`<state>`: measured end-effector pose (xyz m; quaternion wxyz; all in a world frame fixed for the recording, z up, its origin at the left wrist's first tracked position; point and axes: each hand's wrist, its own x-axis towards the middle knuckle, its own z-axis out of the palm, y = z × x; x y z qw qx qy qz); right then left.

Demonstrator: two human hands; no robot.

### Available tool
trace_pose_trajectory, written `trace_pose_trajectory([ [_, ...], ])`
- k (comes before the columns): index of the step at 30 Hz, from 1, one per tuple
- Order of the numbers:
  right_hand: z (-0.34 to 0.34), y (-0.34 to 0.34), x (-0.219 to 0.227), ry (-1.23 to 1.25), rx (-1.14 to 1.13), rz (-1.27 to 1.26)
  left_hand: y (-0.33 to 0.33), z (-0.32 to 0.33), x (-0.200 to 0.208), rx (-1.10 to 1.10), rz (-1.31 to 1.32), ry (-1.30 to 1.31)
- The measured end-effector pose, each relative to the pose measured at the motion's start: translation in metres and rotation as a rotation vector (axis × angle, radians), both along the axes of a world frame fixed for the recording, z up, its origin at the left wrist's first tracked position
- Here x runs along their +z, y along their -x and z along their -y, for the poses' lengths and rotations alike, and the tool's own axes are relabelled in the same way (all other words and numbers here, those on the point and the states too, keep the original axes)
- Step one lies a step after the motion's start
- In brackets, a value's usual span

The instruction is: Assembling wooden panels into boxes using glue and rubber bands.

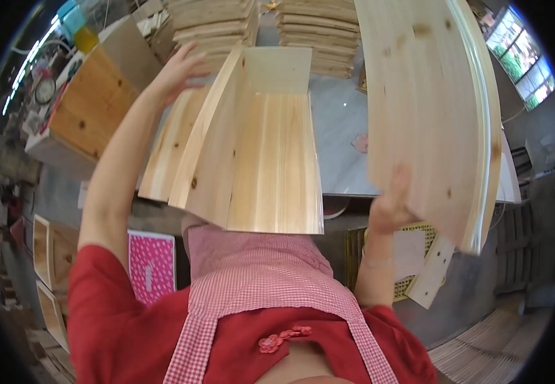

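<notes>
In front of me on the table stands an open box of pale wood (274,160), with an upright side panel (204,144) and a light end panel (279,70). Another board (174,144) lies just left of it. My left hand (178,73) is raised over the box's far left side, fingers spread, with nothing in it. On the right, my right hand (391,201) grips the near end of a large, knotty wooden panel piece (428,109) that is lifted and tilted. A shiny strip runs along the piece's right side. Part of my right hand's grip is blurred.
Stacks of wooden boards (319,35) rise behind the grey tabletop (341,141). A wooden box (92,105) stands at the left, near a bottle (76,25). Below the table are a pink patterned item (151,265) and a yellow crate (428,237) at right.
</notes>
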<state>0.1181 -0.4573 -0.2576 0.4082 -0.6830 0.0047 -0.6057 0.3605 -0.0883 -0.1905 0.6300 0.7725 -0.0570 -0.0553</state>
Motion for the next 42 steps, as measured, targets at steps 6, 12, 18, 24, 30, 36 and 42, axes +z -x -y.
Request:
trace_pose_trajectory([
  [6, -0.009, 0.053, -0.055, -0.296, 0.069, -0.191, -0.050, 0.049, 0.000, -0.069, -0.137, -0.115],
  [12, -0.009, 0.052, -0.084, -0.228, 0.154, -0.508, -0.075, 0.065, -0.013, -0.126, -0.155, -0.295],
  [18, -0.020, 0.052, -0.096, -0.268, 0.287, -0.508, -0.100, 0.072, -0.028, -0.154, -0.155, -0.260],
  [24, -0.028, 0.057, -0.080, 0.017, 0.401, -0.629, -0.128, 0.067, -0.046, -0.146, -0.131, -0.372],
  [30, -0.029, 0.066, -0.083, 0.003, 0.442, -0.803, -0.150, 0.082, -0.052, -0.061, 0.044, -0.552],
  [36, -0.037, 0.060, -0.077, 0.037, 0.477, -0.924, -0.151, 0.071, -0.052, -0.009, 0.088, -0.583],
  [42, -0.042, 0.068, -0.082, -0.209, 0.408, -0.865, -0.135, 0.097, -0.046, -0.165, -0.085, -0.695],
])
